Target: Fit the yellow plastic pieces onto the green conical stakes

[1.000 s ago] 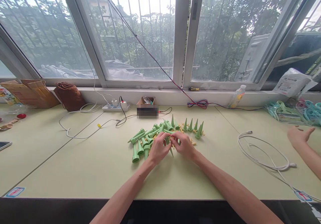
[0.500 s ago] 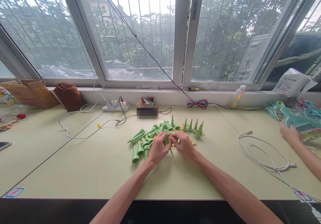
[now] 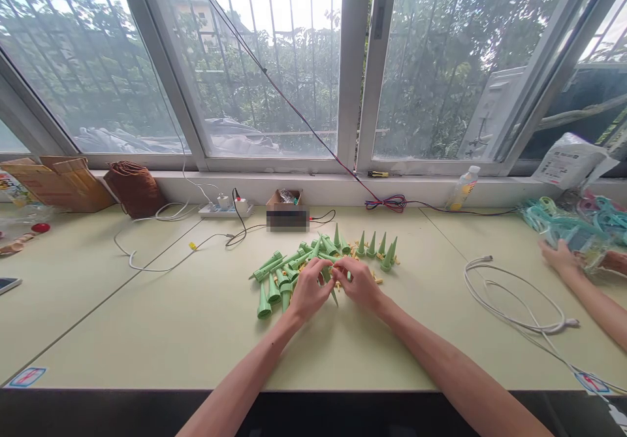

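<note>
A heap of green plastic cone spikes (image 3: pixel 279 274) lies on the pale table (image 3: pixel 147 313), with small yellow pieces (image 3: pixel 377 279) scattered among them. Several green cones (image 3: pixel 372 246) stand upright at the heap's back right. My left hand (image 3: pixel 309 291) is closed round one green spike (image 3: pixel 331 287) whose tip points down toward me. My right hand (image 3: pixel 361 283) meets it at the spike's top, fingers pinched on a small yellow piece.
Another person's hand (image 3: pixel 561 257) at the far right rests on a pile of teal plastic parts (image 3: pixel 568 225). A white cable (image 3: pixel 514 300) coils at right. A power strip (image 3: pixel 225 208), small cardboard box (image 3: pixel 285 210), brown pouch (image 3: pixel 134 187) and bottle (image 3: pixel 463 189) line the windowsill edge.
My hands have stayed put on the spike. The other person's hand at the right moved from open above the table onto the teal pile.
</note>
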### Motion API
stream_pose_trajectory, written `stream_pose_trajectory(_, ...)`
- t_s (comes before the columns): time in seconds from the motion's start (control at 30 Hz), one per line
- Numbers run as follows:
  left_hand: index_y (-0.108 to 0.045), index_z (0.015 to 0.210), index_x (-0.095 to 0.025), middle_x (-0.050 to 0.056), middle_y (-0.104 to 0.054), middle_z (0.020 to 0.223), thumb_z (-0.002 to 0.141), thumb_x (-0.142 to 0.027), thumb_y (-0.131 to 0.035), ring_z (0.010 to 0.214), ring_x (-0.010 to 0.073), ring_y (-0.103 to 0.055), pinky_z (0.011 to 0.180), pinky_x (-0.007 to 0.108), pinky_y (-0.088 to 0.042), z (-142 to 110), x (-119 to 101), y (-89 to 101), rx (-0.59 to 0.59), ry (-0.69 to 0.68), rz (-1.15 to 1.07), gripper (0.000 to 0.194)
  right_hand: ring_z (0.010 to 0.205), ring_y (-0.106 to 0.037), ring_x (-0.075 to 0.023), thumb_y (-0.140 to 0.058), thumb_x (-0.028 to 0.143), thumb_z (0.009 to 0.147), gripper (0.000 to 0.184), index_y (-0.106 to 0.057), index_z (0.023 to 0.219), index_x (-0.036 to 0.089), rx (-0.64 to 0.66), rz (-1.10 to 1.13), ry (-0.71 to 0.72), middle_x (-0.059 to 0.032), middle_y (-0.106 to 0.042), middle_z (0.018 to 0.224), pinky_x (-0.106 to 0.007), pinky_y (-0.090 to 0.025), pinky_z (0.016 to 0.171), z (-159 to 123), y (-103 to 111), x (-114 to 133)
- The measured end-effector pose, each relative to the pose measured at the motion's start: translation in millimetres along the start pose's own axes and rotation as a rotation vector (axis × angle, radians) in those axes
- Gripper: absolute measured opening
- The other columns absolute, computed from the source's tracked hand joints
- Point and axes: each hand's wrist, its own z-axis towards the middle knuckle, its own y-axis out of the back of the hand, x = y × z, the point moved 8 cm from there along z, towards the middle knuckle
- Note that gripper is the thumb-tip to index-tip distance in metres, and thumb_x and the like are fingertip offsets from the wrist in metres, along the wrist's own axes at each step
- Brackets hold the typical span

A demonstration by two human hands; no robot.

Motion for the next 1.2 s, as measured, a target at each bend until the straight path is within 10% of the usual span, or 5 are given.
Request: stream_pose_trajectory(1.2,-0.066,0.099,-0.020,0.002,-0.060,0.093,0.086,-0.022,-0.059,0.063,0.0106,-0.055,0.061,0.025,-0.048,0.1,1.3,-2.6,0.048,0.021,0.019,0.015,0.066,-0.054,-0.0156,-0.052,0.019,0.093,0.011,-0.064,0.092,0.020,0.000,-0.004,0.013,-0.0028,-0.060,0.075,-0.026,-0.042,0.058,-0.3,1.4,3.5)
